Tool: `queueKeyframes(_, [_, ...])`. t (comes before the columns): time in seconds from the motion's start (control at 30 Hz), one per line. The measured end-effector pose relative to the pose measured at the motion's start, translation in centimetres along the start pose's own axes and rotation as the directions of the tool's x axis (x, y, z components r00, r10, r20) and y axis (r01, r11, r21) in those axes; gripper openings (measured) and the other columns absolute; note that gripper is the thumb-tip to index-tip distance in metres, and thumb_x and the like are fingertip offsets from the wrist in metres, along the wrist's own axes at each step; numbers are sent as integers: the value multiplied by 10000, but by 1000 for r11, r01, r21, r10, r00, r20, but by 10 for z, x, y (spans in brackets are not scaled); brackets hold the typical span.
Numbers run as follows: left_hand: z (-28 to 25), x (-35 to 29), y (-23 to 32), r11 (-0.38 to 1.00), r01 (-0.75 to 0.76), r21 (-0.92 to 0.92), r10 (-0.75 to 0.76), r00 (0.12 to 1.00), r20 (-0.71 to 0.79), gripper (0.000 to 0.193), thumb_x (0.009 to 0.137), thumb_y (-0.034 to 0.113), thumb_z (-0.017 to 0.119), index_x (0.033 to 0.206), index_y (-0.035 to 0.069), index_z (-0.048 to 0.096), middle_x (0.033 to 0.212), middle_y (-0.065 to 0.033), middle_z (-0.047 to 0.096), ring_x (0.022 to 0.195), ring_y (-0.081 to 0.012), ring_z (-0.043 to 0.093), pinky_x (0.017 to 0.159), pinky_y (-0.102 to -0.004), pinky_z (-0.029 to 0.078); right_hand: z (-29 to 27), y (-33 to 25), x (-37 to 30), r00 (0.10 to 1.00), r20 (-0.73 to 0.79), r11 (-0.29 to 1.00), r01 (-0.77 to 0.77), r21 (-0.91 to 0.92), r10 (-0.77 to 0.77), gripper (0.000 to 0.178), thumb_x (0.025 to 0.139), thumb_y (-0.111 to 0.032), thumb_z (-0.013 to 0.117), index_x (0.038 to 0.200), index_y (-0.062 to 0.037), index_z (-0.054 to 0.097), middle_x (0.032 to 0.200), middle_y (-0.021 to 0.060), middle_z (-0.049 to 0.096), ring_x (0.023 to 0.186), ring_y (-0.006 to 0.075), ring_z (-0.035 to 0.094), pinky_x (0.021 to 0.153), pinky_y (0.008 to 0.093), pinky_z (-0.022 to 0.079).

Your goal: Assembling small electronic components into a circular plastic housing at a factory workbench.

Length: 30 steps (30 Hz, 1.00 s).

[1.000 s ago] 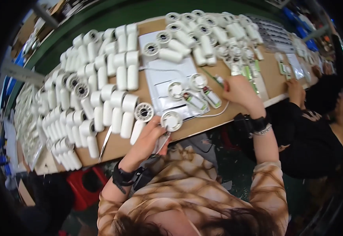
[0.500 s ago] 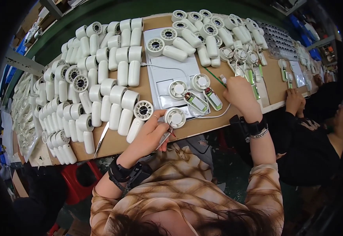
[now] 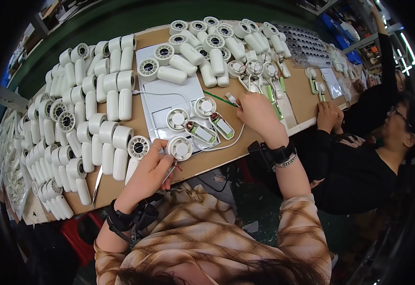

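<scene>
My left hand grips an opened white handheld fan at the table's front edge; its round head faces up. Red wires show by my fingers, and the lower part of the fan is hidden. My right hand is curled, its fingers closed at the near end of a thin green stick. Beside those fingertips lies the white USB plug of a white cable. Between my hands are two more opened fans, a left one and a right one, with green-edged battery parts exposed.
Rows of assembled white fans fill the table's left side; more stand at the back. Under the opened fans lies a white flat board. Metal tweezers lie at the front left. A person in black sits at the right.
The view has swung right, so the table appears further left. The green stick lies at a flatter angle by my right hand. My left hand still grips the opened fan.
</scene>
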<state>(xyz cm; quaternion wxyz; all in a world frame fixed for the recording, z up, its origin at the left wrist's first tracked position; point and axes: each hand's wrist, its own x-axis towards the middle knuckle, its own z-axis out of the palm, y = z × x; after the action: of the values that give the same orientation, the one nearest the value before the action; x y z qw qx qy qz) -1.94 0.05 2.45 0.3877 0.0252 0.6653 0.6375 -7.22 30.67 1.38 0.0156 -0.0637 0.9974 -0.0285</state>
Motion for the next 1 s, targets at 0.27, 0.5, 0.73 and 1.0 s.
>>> queueKeyframes(0.27, [1, 2, -1, 1000, -7, -24, 7, 1000, -14, 251, 980, 146, 417, 1200, 35, 374, 727, -48, 581, 464, -88, 506, 414, -221, 394, 3, -7, -3, 993, -115, 997, 47, 68, -39, 88, 755, -42, 614, 827, 2, 641, 823, 168, 609, 738, 369, 622, 668, 459, 509])
queueKeyframes(0.5, [0, 4, -3, 999, -30, -25, 30, 1000, -6, 250, 981, 154, 422, 1191, 24, 381, 698, -37, 566, 460, -85, 502, 404, -218, 384, -4, -9, 4, 994, -47, 988, 97, -122, -103, 71, 751, -61, 620, 799, -13, 642, 782, 168, 643, 735, 340, 655, 645, 431, 534])
queueKeyframes(0.73, [-2, 5, -5, 998, -3, -59, 2, 1000, -2, 233, 979, 162, 432, 1160, 16, 419, 682, -28, 556, 457, -84, 502, 401, -218, 382, -10, -14, 20, 986, 107, 970, 145, -194, -126, 132, 656, -120, 683, 743, -23, 663, 745, 164, 654, 723, 370, 642, 670, 428, 530])
queueKeyframes(1.0, [-4, 5, -9, 998, -30, -59, 32, 999, 18, 232, 977, 172, 443, 1149, 16, 441, 676, -23, 555, 451, -84, 500, 400, -215, 382, -26, 3, 8, 983, 168, 996, 85, -26, -79, 119, 650, -71, 662, 748, -10, 635, 701, 134, 641, 664, 279, 655, 630, 375, 522])
